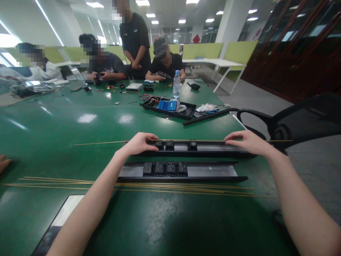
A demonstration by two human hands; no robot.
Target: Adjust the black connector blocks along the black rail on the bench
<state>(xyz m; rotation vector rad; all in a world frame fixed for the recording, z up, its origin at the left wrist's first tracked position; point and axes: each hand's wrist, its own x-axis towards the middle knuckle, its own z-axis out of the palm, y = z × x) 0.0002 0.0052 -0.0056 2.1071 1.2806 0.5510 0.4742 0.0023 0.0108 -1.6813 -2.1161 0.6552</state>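
A long thin brass-coloured rod (102, 143) runs level along the far side of a black channel (202, 154) on the table. My left hand (140, 143) is closed at the channel's left part, thumb and fingers around the rod beside a small black block (158, 144). Further right, my right hand (243, 140) pinches the rod between thumb and fingers. Two more black blocks (169, 145) sit in this channel, spaced apart. Nearer to me lies a second channel (213, 171) with several black blocks (159, 169) in a row.
Several loose thin rods (186, 188) lie across the table in front. A tablet-like device (71, 206) is under my left forearm. Beyond are a black tray (188, 112), a water bottle (176, 85) and gloves (206, 109). A chair (298, 121) stands right; people work opposite.
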